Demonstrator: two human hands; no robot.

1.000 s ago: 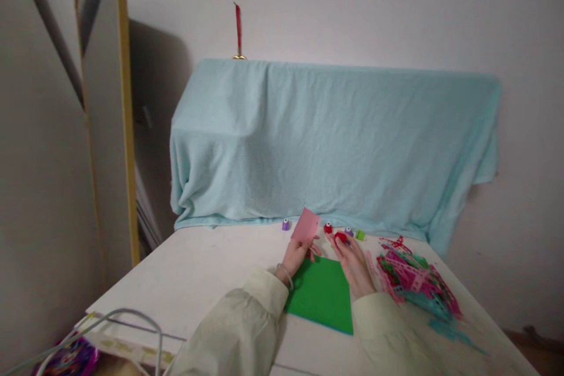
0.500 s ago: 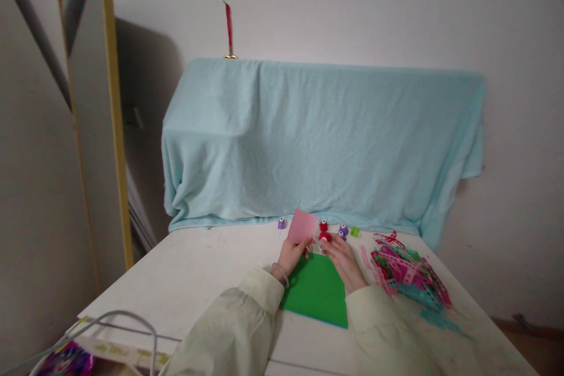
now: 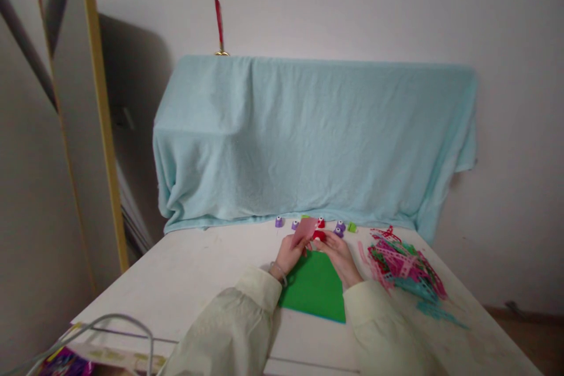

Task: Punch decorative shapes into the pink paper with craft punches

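Observation:
A piece of pink paper is pinched in my left hand, tilted, its right edge against or close beside a red craft punch. My right hand grips that punch; whether the paper sits in its slot I cannot tell. Below both hands lies a stack of green paper with a blue edge showing at the bottom. Just beyond my fingers stands a second red punch.
Purple punches and a green punch stand along the table's back. To the right is a heap of punched paper strips. A light blue cloth hangs behind; a grey cable loops at front left.
The pink paper has tipped down and come to the red punch in my right hand, uncovering a purple punch behind it. The whole view has shifted slightly.

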